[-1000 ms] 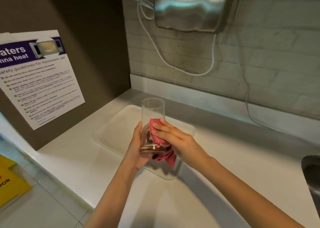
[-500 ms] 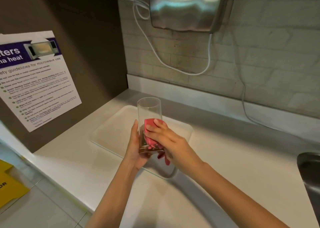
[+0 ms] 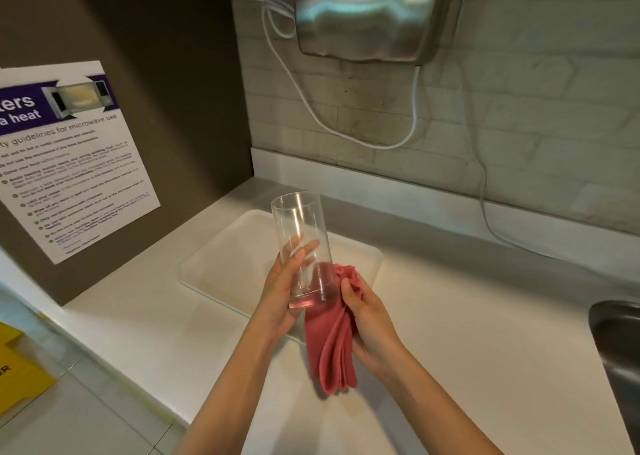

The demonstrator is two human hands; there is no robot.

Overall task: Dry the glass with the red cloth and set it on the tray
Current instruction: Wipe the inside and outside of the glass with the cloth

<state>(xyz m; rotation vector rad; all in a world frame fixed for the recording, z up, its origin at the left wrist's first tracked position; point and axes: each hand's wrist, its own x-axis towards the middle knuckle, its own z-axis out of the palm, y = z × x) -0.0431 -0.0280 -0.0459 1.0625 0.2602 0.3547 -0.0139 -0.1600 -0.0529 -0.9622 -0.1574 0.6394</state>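
A tall clear glass (image 3: 303, 233) is held upright, tilted slightly left, above the near edge of the white tray (image 3: 225, 264). My left hand (image 3: 280, 292) grips its lower half from the left, fingers showing through the glass. The red cloth (image 3: 332, 344) hangs folded beside and below the glass base, held in my right hand (image 3: 370, 323), which is just right of the glass. The cloth's top touches the glass's lower right side.
The white counter (image 3: 467, 333) runs right to a steel sink (image 3: 620, 344) at the edge. A steel hand dryer (image 3: 370, 15) with a white cable hangs on the brick wall. A microwave poster (image 3: 69, 157) is on the left panel. A yellow sign (image 3: 17, 371) stands on the floor.
My right hand has drawn the cloth off the front of the glass, down and to the right, so it now hangs loose. The glass has tilted a little left.
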